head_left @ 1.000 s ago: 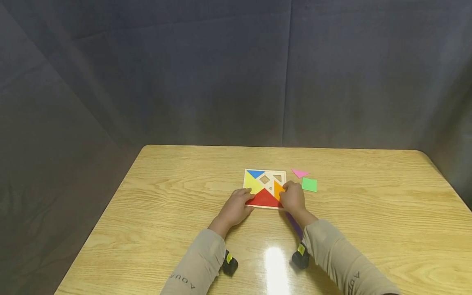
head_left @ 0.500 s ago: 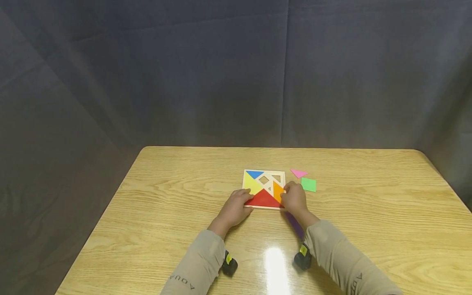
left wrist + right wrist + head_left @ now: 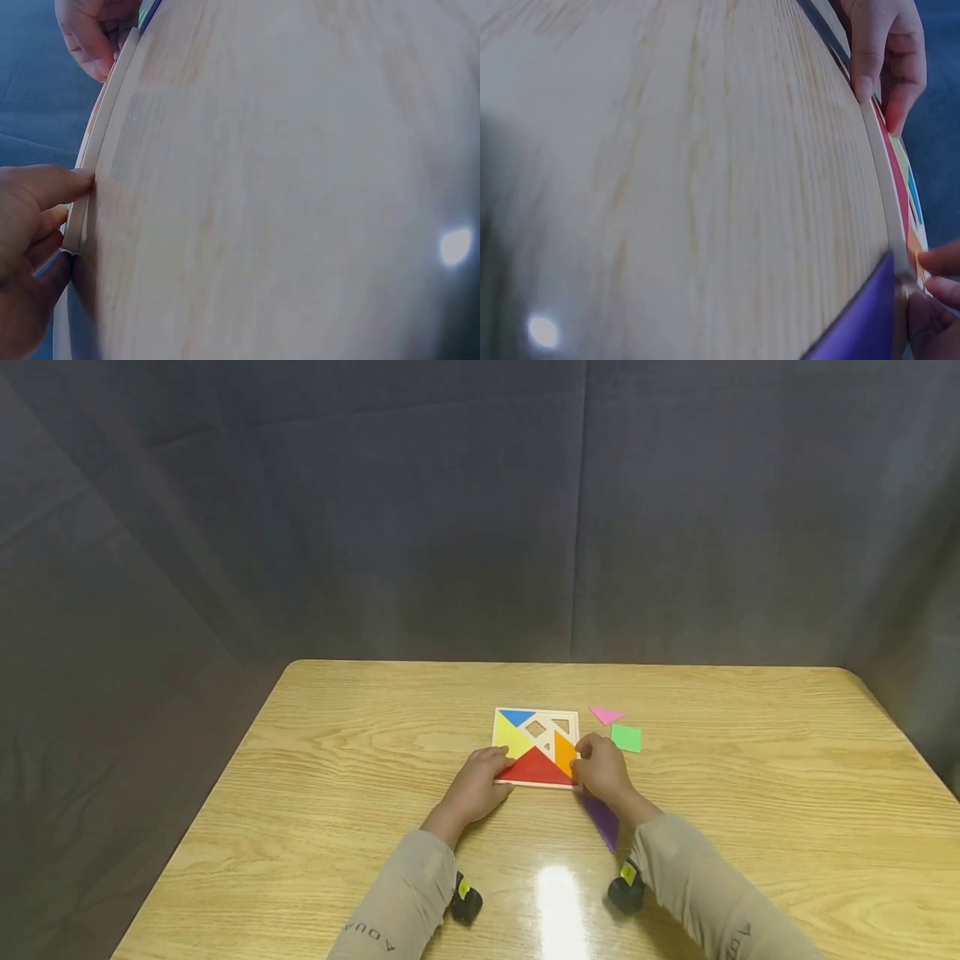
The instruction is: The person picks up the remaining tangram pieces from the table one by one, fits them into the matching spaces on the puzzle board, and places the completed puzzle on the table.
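A wooden tangram board (image 3: 558,716) lies on the table with blue (image 3: 516,717), yellow (image 3: 507,735), red (image 3: 535,767) and orange (image 3: 563,753) pieces in it. My left hand (image 3: 474,789) grips its front left corner, thumb at the front edge and fingers over the top. At the right side, my right hand (image 3: 603,770) has its thumb and curled fingers on the orange piece, which is partly hidden by them. In the right wrist view, those fingertips (image 3: 939,257) meet the orange piece right at the board's edge. A purple triangle (image 3: 602,820) lies by the right wrist.
A pink triangle (image 3: 607,715) and a green square (image 3: 626,737) lie to the right of the board. Behind the wooden table (image 3: 360,735) hangs a dark cloth (image 3: 427,527). Both wrists carry black cameras, the right one (image 3: 626,891) low over the table.
My right hand and wrist have shifted slightly right, uncovering more of the purple triangle. The left hand keeps its hold on the board, and the pieces stay in place.
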Available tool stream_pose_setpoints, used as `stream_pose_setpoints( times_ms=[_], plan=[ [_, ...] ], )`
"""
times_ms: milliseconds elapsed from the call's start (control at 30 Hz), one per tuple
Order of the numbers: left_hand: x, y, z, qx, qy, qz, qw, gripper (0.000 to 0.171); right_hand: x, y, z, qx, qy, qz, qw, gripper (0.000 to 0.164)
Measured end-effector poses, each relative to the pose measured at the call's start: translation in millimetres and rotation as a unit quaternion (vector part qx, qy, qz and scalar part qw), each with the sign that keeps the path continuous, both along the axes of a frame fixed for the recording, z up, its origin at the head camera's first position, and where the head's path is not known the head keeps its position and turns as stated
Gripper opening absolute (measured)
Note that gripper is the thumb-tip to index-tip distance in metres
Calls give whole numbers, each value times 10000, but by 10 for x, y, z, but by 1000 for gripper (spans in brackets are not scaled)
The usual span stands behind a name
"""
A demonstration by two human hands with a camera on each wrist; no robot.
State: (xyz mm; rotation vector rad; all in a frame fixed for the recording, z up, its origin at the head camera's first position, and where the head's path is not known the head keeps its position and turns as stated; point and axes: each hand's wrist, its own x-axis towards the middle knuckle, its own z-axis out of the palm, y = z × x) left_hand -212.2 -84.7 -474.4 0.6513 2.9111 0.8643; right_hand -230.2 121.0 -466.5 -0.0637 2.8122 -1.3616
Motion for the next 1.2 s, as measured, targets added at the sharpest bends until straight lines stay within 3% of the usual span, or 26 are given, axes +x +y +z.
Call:
stream_pose_setpoints(
  times_ms=[367, 533, 1200],
  plan=[
    [-9, -5, -11, 164, -13, -17, 9999, 34, 12, 57, -30, -675, -187, 153, 9974, 15],
    [-21, -1, -6, 204, -65, 11, 9998, 34, 10, 70, -16, -432, 152, 188, 9988, 12],
    [-39, 7, -19, 364, -26, -17, 9993, 33, -2, 170, 29, -138, 324, 169, 9992, 19]
  ],
)
